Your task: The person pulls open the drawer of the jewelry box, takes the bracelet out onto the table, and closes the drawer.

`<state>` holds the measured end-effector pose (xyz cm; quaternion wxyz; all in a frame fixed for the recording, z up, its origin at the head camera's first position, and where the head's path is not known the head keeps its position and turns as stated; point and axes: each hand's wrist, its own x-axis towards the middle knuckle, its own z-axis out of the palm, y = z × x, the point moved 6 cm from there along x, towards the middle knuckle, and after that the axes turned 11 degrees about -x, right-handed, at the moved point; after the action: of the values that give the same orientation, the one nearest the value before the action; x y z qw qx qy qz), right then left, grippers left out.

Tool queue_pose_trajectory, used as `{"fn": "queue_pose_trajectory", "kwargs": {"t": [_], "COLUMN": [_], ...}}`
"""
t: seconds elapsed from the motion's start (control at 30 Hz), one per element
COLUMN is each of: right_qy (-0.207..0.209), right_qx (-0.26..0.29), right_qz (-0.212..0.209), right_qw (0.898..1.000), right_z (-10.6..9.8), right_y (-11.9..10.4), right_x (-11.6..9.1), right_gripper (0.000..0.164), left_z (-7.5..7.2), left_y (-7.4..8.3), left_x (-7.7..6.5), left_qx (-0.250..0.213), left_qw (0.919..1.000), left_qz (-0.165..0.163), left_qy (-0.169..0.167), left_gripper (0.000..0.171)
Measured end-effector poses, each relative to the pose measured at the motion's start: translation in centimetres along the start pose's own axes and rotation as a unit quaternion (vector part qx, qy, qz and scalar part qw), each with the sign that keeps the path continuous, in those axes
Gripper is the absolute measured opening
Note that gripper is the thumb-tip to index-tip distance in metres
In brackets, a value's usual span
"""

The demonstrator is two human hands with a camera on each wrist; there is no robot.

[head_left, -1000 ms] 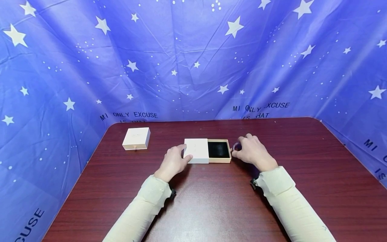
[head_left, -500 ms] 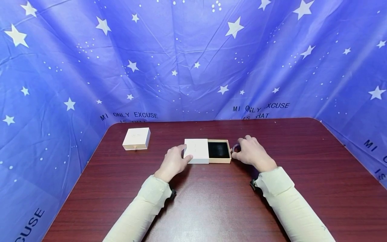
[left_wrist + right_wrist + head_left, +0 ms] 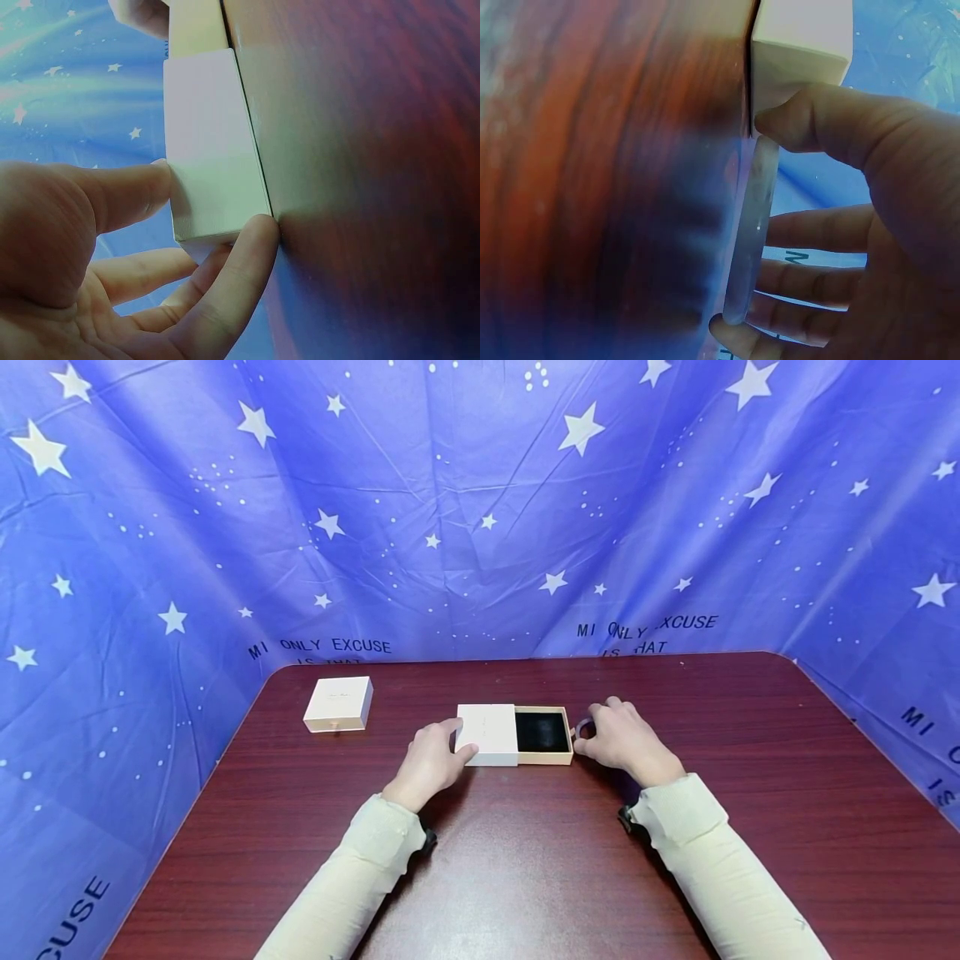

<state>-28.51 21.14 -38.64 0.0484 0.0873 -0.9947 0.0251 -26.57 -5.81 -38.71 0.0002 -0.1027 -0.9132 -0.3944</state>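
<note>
White, with faint lettering on its top, the outer sleeve (image 3: 487, 735) of a slide-out gift box is lying near the middle of a dark red, wood-grained tabletop (image 3: 510, 877). Its tan-rimmed drawer (image 3: 551, 759) is extending partway toward the person's right and exposing a black lining (image 3: 543, 732). The grip of the left hand (image 3: 426, 762) is holding the outer sleeve at its left end: the thumb is meeting the upper edge, and the other fingers are bending around the end. Just beyond the drawer's right end, the grip of the right hand (image 3: 628, 739) is curling around a pale, translucent bangle (image 3: 751, 232), spanning it from thumb to fingers. In the right wrist view, the thumb tip is overlapping a corner of the drawer; whether the two are touching cannot be told. Well apart, toward the far left corner, a second gift box (image 3: 339, 700) is sitting with its tan front facing the person. Blue-violet cloth (image 3: 450, 468), bearing white stars and black lettering, is hanging behind and to both sides. Cream garment sleeves (image 3: 363, 860) are covering both forearms.
</note>
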Motion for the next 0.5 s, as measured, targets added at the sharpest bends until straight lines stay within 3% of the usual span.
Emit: {"fn": "queue_pose_trajectory", "kwargs": {"t": [0.5], "right_qy": [-0.018], "right_qx": [-0.003], "right_qz": [0.004], "right_qw": [1.0], "right_z": [0.16], "right_y": [-0.12], "right_x": [-0.05], "right_gripper": [0.045], "left_z": [0.01], "left_y": [-0.07], "left_x": [0.09], "left_qx": [0.0], "left_qw": [1.0], "left_qz": [0.001], "left_qy": [0.002], "left_gripper": [0.051]}}
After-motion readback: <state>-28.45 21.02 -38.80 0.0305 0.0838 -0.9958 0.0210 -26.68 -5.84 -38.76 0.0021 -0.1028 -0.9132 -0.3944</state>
